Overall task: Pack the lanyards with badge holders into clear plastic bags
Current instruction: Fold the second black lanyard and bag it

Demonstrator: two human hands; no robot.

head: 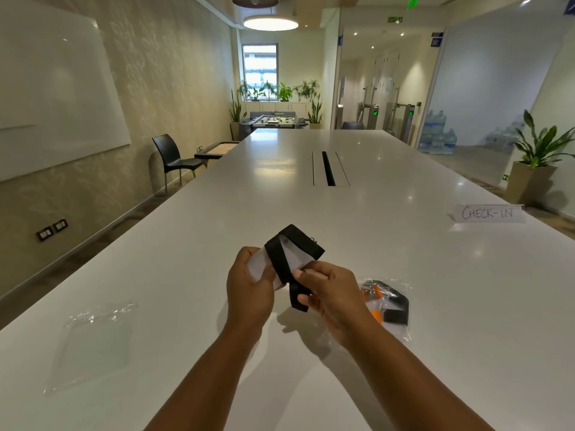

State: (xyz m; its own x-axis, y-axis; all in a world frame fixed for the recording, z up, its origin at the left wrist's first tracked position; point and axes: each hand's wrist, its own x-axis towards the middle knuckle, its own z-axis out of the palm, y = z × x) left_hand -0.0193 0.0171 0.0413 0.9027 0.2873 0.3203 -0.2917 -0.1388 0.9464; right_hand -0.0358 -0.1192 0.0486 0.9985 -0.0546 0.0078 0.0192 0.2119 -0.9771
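Long white worktop (451,290) in a meeting room, so loads of space to work with. Held up above it, right in the middle, is a black lanyard (292,256) wound loosely round its badge holder (258,267), which looks like a whitish card sleeve. The left hand (249,290) has its fingers curled round the holder's near end. The right hand (331,290) pinches the strap's loose tail between thumb and fingers (308,300).

Looks like the bundling-up step to me, just before bagging. To do it well, I'd wrap the strap flat and snug across the holder and tuck the tail under a turn so it doesn't spring open. Keep the bundle narrower than the bag mouth too.

Just beside the right wrist lies a filled bag (392,306) with a black-and-orange lanyard set inside. Well off to the left, an empty bag (96,340) of clear plastic lies flat on the worktop, probably the one for this bundle. Further out on the right stands a handwritten CHECK-IN sign (487,213).
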